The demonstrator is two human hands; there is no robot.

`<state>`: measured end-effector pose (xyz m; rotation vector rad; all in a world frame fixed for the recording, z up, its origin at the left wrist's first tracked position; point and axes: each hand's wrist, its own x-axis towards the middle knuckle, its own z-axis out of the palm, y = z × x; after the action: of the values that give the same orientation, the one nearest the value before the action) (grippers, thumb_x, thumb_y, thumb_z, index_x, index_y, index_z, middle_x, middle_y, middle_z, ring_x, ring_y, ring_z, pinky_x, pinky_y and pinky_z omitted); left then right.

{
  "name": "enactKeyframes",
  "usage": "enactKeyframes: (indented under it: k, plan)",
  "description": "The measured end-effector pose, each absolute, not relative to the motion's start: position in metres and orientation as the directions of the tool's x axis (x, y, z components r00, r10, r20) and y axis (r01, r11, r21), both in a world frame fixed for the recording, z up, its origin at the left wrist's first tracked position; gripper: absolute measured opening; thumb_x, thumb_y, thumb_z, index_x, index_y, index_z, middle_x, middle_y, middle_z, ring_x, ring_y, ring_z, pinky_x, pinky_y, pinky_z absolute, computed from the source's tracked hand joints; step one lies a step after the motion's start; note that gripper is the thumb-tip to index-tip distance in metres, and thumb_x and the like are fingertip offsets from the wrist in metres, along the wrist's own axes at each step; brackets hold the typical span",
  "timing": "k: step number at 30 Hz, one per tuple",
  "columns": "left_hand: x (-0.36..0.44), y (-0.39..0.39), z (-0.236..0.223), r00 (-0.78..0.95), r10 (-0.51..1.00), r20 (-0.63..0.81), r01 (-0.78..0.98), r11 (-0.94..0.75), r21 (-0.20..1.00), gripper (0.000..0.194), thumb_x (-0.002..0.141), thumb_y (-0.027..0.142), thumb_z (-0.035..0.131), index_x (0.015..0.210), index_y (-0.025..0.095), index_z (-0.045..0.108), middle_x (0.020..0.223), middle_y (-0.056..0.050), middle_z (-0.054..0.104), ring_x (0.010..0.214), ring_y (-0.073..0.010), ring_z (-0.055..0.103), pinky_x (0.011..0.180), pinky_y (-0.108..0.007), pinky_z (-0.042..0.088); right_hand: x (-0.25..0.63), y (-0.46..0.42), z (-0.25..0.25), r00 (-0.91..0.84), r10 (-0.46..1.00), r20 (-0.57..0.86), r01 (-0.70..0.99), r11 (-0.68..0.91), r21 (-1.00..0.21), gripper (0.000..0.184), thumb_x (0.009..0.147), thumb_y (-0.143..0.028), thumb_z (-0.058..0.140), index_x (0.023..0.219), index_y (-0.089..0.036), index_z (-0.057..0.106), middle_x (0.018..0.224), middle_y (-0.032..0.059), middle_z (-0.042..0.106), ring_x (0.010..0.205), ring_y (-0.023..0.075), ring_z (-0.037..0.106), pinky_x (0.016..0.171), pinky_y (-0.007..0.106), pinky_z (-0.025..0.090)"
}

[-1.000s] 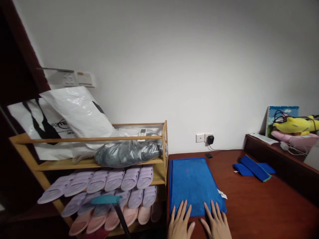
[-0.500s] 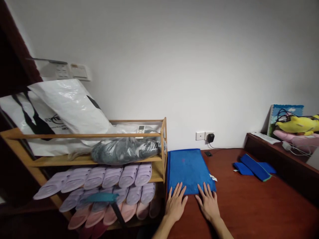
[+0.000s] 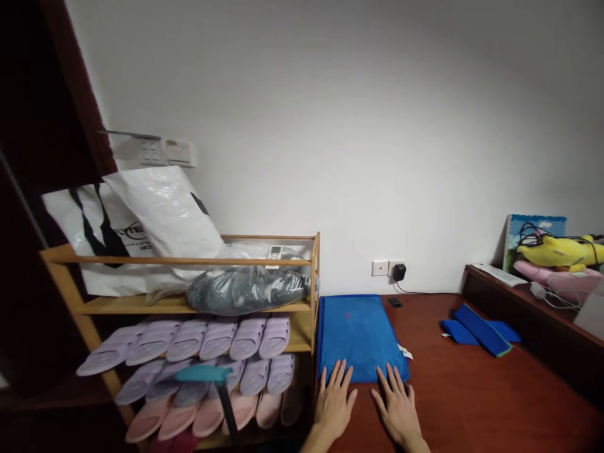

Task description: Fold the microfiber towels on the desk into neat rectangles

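Note:
A folded blue cloth [image 3: 358,336] with a white tag on its right edge lies flat on the reddish-brown wooden table [image 3: 453,402]. My left hand [image 3: 334,402] rests at the cloth's near left corner, palm down with fingers spread, the fingertips on its near edge. At the near right corner lies my right hand [image 3: 397,406], also flat with fingers apart, fingertips touching the cloth. Neither hand grips anything. Farther right on the table, two narrow folded blue cloths [image 3: 484,328] are crossed over each other, the upper one with a green end.
Left of the table stands a wooden shoe rack [image 3: 193,307] with lilac and pink slippers, a white bag [image 3: 165,214] and a remote [image 3: 274,255] on top. A black plug [image 3: 399,272] sits in the wall socket. A raised ledge at right holds a yellow plush toy [image 3: 561,253].
The camera view has shifted, so the rack and table sit slightly lower in the picture. Both hands stay on the cloth's near edge, and the cloth looks unchanged.

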<state>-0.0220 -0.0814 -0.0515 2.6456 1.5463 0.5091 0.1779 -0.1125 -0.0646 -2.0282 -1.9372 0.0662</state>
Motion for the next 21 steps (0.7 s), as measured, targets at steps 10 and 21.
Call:
enactKeyframes:
  k: [10, 21]
  plan:
    - [-0.019, -0.078, -0.064, 0.345, 0.857, 0.384, 0.906, -0.41, 0.101, 0.053, 0.093, 0.039, 0.03, 0.143, 0.031, 0.016, 0.153, -0.003, 0.017, 0.138, -0.023, 0.02, 0.108, -0.049, 0.027, 0.279, -0.122, -0.081, 0.243, 0.945, 0.217, 0.885, -0.125, -0.448, 0.051, 0.086, -0.061, 0.024, 0.126, -0.039, 0.048, 0.15, -0.0009, 0.028, 0.136, 0.0235, 0.027, 0.105, 0.055, 0.028]
    - [-0.02, -0.06, -0.084, 0.292, 0.812, 0.504, 0.925, -0.374, 0.066, 0.058, 0.089, 0.043, 0.038, 0.143, 0.033, 0.02, 0.15, -0.002, 0.025, 0.135, -0.0226, 0.029, 0.104, -0.042, 0.03, 0.417, -0.015, -0.066, 0.511, 0.856, 0.08, 0.81, -0.448, -0.378, 0.058, 0.083, -0.06, 0.024, 0.127, -0.03, 0.047, 0.154, 0.0069, 0.012, 0.139, 0.0251, 0.016, 0.104, 0.058, 0.022]
